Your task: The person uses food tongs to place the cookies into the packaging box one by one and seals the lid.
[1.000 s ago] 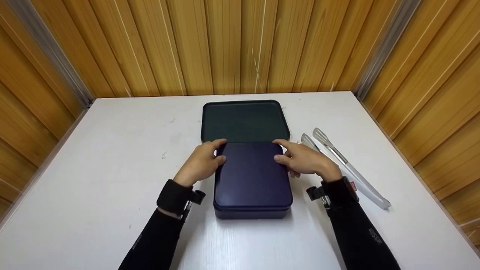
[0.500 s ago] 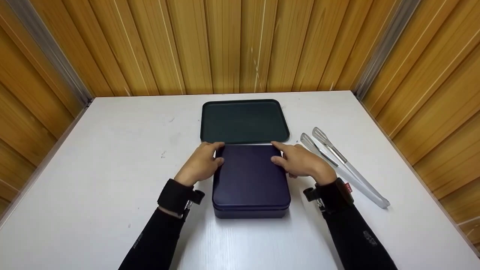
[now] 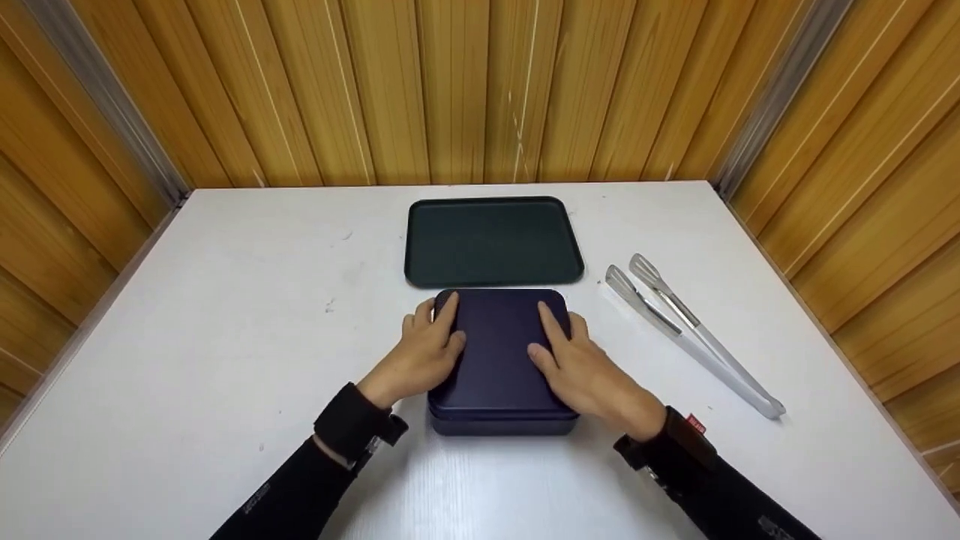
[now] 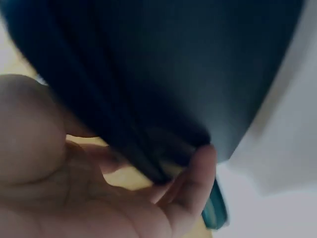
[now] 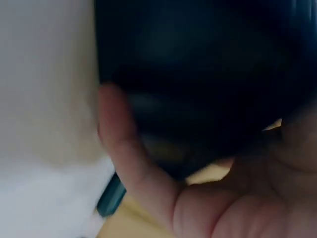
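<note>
A dark blue rectangular box [image 3: 499, 352] with a fitted lid sits on the white table, its long sides running away from me. My left hand [image 3: 424, 352] holds its left side, thumb and index finger on the lid and other fingers down along the side wall. On the right side my right hand [image 3: 589, 367] grips it the same way, thumb and index finger lying on top. In the left wrist view, fingertips [image 4: 203, 161] press against the box's side wall. One finger [image 5: 119, 119] of the right hand lies along the opposite side in the right wrist view.
Just beyond the box lies a dark green tray [image 3: 493, 241], with a narrow strip of table between them. Metal tongs [image 3: 694, 337], spread apart, rest to the right. Wood-patterned panels [image 3: 450, 90] rise behind the white table [image 3: 225, 315] and on both sides.
The box has come slightly away from the tray, which it overlapped in view before. Both hands have shifted toward me along the sides, and their index fingers now lie on the lid.
</note>
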A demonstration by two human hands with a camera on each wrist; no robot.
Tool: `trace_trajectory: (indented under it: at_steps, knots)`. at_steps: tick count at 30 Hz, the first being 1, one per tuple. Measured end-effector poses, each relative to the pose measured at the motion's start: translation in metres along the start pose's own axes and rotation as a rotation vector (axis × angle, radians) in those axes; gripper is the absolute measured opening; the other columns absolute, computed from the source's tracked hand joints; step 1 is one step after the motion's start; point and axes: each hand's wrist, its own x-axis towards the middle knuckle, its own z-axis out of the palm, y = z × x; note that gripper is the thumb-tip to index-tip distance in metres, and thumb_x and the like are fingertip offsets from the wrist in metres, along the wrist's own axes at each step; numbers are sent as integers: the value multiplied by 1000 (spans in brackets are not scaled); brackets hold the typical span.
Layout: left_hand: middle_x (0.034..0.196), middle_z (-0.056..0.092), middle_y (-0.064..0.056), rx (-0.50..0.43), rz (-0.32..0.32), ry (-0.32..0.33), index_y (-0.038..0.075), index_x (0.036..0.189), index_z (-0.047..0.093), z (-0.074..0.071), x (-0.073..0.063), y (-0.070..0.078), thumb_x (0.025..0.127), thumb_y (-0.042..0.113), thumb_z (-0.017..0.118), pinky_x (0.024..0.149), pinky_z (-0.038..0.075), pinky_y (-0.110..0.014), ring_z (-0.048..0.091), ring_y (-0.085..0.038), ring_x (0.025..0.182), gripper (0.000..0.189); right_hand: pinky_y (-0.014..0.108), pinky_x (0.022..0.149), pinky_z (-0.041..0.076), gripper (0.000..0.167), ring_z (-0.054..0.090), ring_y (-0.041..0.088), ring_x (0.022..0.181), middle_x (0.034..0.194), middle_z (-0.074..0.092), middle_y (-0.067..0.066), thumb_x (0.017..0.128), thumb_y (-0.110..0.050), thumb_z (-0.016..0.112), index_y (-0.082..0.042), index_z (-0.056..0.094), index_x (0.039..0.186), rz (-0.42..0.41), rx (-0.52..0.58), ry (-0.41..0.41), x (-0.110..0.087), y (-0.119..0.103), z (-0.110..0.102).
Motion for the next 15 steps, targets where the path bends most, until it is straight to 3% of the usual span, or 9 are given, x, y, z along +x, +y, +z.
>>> trace_trajectory:
  at_steps: [4,10,15]
  knots:
    - [171,2,-34,0,9,12,3,170,11,13,-6,-2,113,25,40,119,35,-58,18,-46,146,68,66,124,29,70,27,55,153,171,-4,36,115,-36,40,-12,7,172,-11,21,37,-6,-1,12]
    - [170,7,-34,30,48,111,2,169,16,25,-10,-6,112,24,41,117,36,-57,24,-44,140,66,67,121,33,70,28,56,152,172,-7,33,115,-37,41,-10,10,172,-52,5,90,-8,1,20]
    - [171,8,-33,61,50,142,4,170,16,29,-10,-8,112,28,41,120,34,-58,23,-45,145,67,68,119,35,69,29,57,151,175,-15,25,116,-35,38,-5,9,170,-97,-23,91,-9,2,20]
